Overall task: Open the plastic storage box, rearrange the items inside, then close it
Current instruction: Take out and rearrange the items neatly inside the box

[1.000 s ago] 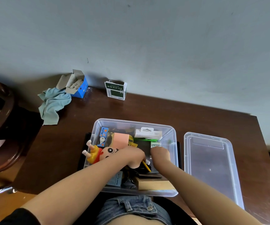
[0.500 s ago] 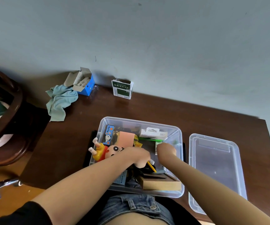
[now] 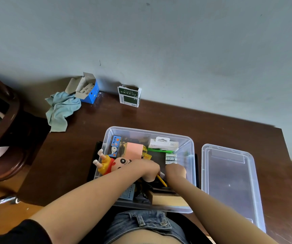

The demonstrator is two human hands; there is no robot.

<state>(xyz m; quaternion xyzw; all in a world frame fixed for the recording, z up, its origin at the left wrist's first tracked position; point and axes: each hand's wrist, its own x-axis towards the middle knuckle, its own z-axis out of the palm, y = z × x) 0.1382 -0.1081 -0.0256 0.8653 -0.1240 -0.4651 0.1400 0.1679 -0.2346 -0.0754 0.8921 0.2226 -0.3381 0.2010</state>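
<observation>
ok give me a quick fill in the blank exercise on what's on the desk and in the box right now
1. The clear lid lies on the desk to the ____ of the storage box.
2. Both hands, left hand and right hand, reach ____ the box.
3. The crumpled cloth lies beside the open ____ carton.
4. The cartoon doll leans over the box's ____ wall.

Missing words: right; into; blue; left

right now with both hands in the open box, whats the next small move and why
Probably lift the yellow pencil clear and lay it flat elsewhere in the storage box. The left hand seems curled round it mid-box, the right hand sits beside the batteries, and the lid lies off to the side.
</observation>
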